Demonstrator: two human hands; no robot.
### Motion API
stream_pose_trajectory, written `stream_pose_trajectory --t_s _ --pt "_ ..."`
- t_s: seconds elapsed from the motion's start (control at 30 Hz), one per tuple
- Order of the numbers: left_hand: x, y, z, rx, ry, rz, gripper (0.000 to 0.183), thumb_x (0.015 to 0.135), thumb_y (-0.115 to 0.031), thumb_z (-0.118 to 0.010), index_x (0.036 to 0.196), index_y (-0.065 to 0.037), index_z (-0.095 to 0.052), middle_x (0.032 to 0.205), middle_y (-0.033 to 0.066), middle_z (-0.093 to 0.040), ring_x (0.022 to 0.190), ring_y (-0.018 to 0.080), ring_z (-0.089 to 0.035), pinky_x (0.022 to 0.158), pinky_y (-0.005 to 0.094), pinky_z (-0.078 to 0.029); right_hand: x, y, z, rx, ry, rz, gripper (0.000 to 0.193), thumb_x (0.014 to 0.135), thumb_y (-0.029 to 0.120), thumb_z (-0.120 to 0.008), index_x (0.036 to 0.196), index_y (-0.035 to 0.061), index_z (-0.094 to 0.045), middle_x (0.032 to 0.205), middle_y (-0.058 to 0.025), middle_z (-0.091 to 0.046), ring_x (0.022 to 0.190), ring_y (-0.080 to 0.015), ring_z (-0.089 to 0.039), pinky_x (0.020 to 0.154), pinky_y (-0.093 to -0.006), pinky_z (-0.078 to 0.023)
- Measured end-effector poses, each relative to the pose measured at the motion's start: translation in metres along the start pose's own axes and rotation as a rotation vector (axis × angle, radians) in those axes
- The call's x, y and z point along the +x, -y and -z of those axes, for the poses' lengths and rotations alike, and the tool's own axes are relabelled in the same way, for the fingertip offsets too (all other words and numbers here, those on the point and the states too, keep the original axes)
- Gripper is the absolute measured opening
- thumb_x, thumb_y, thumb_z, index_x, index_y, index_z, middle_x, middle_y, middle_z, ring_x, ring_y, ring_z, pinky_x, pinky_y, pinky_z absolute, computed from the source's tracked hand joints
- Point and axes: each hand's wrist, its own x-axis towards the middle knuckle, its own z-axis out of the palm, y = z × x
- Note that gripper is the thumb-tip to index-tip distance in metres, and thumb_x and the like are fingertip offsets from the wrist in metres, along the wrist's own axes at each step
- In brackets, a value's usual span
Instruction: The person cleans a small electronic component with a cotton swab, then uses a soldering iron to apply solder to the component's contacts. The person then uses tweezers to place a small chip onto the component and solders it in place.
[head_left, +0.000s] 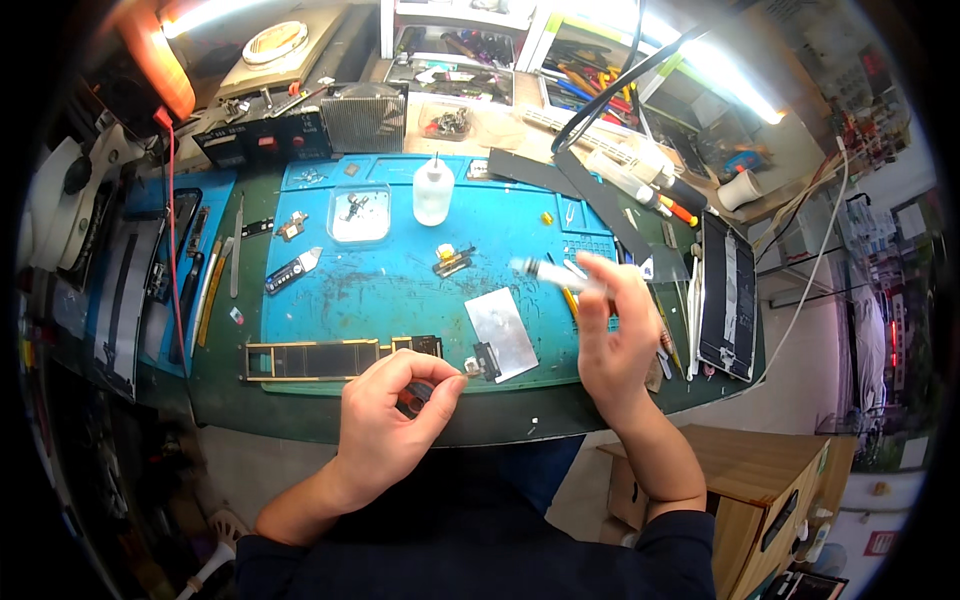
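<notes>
My left hand [390, 415] is closed at the near edge of the blue mat. Its curled fingers hold a small dark-and-red object [414, 398], mostly hidden by the thumb and palm. Raised over the mat's right side, my right hand [618, 330] grips a clear syringe-like tube [560, 275] with a dark band, slightly blurred. Just beyond my left fingertips lies a small black-and-silver part [482, 362], at the edge of a flat silver plate [503, 332]. A long gold-edged dark strip [315, 361] lies on the mat to the left of that hand.
A white squeeze bottle [433, 192] stands near the mat's back, beside a clear tray [358, 213] of small parts. A small component [453, 262] with a yellow piece lies mid-mat. Tools and a dark panel [726, 300] line the right. A cable [640, 70] hangs overhead.
</notes>
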Motion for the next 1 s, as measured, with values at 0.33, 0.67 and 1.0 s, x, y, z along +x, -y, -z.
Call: stream_pose_trajectory --t_s 0.33,0.67,1.0 --pt "-0.001 -0.001 0.007 0.169 -0.06 -0.261 0.008 0.093 -0.001 -0.081 0.097 -0.003 -0.074 0.092 0.0043 -0.073 0.072 0.0089 -0.067 0.059 0.0247 -0.054 0.036 -0.011 -0.047 -0.185 0.22 -0.013 0.036 0.092 0.017 -0.082 0.125 0.0016 -0.074 0.112 -0.0171 -0.076 0.1 -0.0374 -0.069 0.09 -0.0458 -0.056" --pt "-0.008 -0.004 0.014 0.11 -0.164 -0.396 0.011 0.092 -0.001 -0.082 0.096 -0.004 -0.072 0.088 0.0091 -0.073 0.074 0.0202 -0.072 0.063 0.031 -0.057 0.063 0.002 -0.056 -0.412 0.121 0.233 0.031 0.097 0.028 -0.08 0.116 0.0041 -0.076 0.102 -0.0133 -0.076 0.092 -0.0318 -0.072 0.084 -0.0429 -0.058" --pt "-0.01 -0.003 0.018 0.118 -0.163 -0.452 0.009 0.095 0.001 -0.079 0.101 -0.002 -0.074 0.098 0.0097 -0.072 0.079 0.0188 -0.072 0.063 0.0296 -0.06 0.36 0.063 0.022 0.894 -0.193 -0.346 0.029 0.107 0.012 -0.067 0.133 0.0006 -0.064 0.114 -0.013 -0.076 0.093 -0.0254 -0.076 0.091 -0.0385 -0.065"
